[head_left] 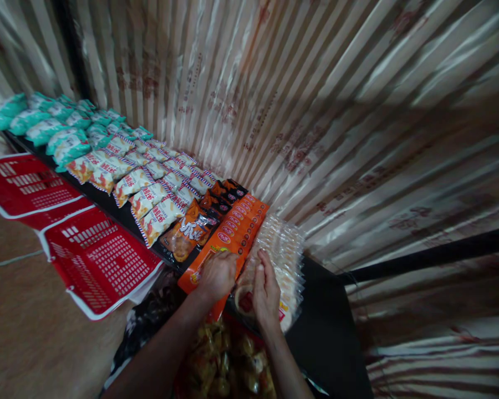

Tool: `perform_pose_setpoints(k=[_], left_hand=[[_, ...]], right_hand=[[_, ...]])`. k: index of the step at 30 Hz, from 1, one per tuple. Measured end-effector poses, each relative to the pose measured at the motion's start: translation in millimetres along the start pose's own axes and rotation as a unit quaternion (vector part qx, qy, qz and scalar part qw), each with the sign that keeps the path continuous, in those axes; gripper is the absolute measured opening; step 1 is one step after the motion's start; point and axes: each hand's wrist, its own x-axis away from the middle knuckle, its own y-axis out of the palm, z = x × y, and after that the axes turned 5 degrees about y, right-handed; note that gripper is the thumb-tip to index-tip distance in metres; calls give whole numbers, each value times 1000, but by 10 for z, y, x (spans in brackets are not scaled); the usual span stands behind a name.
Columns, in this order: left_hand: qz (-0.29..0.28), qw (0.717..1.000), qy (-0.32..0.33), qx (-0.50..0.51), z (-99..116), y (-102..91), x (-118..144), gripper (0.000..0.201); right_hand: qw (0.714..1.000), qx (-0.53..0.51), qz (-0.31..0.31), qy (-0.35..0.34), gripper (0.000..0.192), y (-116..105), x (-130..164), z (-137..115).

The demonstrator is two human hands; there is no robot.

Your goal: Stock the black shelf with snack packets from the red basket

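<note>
Left hand (217,275) curled knuckles-up, fingers closed on the near end of the orange packets (233,235), right hand (266,291) flat, fingers spread on the clear packets (280,249) just beside, both at the black shelf (328,332) front edge, red baskets (100,260) left

Clear-wrapped pale snack packs (280,252) lie overlapped beside orange packets (233,233).

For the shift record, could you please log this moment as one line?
left hand: on orange packets | right hand: on clear packets | black shelf
</note>
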Motion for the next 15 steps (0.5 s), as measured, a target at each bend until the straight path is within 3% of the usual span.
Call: perform_pose_setpoints(k=[10, 15], left_hand=[[-10, 994, 95, 43, 189, 160, 67, 26], [3, 989, 133, 72, 309, 256, 79, 21]], right_hand=[[996, 67, 32, 42, 62, -432, -29, 294], [994, 104, 9, 18, 62, -577, -308, 340]])
